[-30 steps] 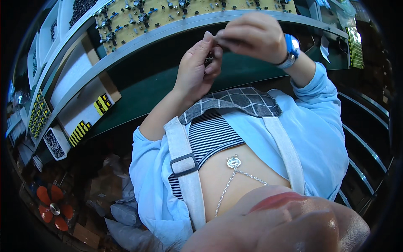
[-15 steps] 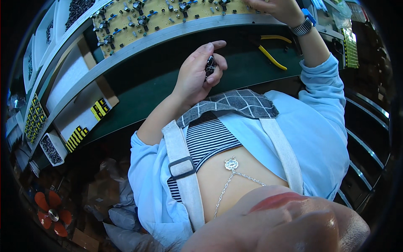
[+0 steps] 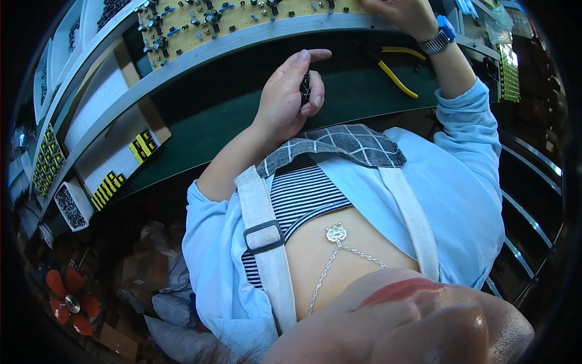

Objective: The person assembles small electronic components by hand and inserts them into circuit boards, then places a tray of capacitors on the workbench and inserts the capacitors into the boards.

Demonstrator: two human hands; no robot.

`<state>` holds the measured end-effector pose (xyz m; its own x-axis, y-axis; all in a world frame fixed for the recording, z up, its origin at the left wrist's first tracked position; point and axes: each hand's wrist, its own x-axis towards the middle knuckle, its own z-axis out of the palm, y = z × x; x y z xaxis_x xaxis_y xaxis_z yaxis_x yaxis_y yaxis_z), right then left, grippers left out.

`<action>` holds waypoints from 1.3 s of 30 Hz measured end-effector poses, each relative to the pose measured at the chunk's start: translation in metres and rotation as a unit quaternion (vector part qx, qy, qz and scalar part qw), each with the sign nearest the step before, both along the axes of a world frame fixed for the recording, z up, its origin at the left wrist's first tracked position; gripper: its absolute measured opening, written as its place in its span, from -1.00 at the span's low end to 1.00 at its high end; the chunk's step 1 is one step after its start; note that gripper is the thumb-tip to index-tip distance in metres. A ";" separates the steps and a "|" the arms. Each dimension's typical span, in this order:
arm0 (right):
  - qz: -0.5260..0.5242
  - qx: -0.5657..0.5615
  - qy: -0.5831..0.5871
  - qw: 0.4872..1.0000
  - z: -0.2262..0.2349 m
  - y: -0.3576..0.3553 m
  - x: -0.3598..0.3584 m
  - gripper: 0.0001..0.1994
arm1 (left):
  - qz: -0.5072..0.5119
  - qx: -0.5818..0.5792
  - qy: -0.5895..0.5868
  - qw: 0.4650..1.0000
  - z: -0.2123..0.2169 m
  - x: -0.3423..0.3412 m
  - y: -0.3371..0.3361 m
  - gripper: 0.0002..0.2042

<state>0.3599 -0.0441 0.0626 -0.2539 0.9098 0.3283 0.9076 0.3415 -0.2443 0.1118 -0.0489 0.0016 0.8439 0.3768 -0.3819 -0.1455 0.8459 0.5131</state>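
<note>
I had the left hand near the middle of my view, above the green counter, its lower fingers curled around a small clump of dark parts with the index finger stretched out to the right. Those parts sat in the palm, partly hidden by the fingers. The right hand was up at the top edge, by the right end of the circuit board; its fingertips were partly cut off, so I could not tell whether they gripped anything. I saw the board, dotted with small black, blue and silver pieces, behind the metal rail. Pliers with yellow handles lay on the counter, just below the right hand. Over on my left, two groups of yellow-and-black blocks rested on a white tray, near a white bin of small dark bits.
</note>
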 end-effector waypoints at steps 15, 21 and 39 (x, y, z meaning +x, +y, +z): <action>0.064 -0.308 0.426 0.848 -0.034 -0.060 -0.072 -0.78 | 0.054 0.229 -0.034 0.971 0.002 0.000 -0.009 -0.47; -0.081 -0.379 0.573 0.722 -0.039 -0.065 -0.058 -0.77 | 0.129 0.204 -0.082 0.967 -0.012 0.001 -0.010 -0.58; -0.019 -0.445 0.665 0.600 -0.035 -0.069 -0.058 -0.74 | 0.173 0.227 -0.014 0.958 -0.013 -0.001 -0.008 -0.87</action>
